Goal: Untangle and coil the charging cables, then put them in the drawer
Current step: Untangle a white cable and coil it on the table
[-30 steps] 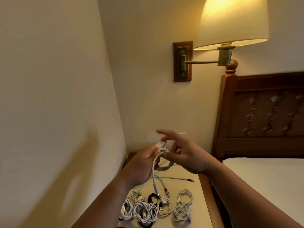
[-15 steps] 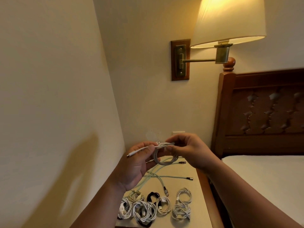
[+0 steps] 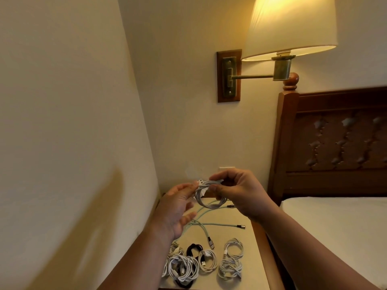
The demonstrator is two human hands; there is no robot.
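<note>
A white cable coil [image 3: 206, 197] hangs in the air above the nightstand top [image 3: 249, 243]. My right hand [image 3: 238, 193] pinches the top of the coil between thumb and fingers. My left hand [image 3: 178, 210] is beside it on the left, its fingertips touching the cable's USB plug end, the lower fingers spread and relaxed. Loose pale green cables [image 3: 209, 223] lie uncoiled on the nightstand below. Several coiled white cables [image 3: 182, 268] and a black one [image 3: 193, 249] lie near the front edge. No drawer is in view.
Walls close in on the left and behind. A wall lamp [image 3: 289, 28] on a brass arm hangs above the nightstand. The wooden headboard [image 3: 335, 143] and white mattress [image 3: 335, 227] are on the right.
The trailing plug end that stuck out left of my left hand has been wound into the coil. My left hand's grip has loosened and its fingers have spread.
</note>
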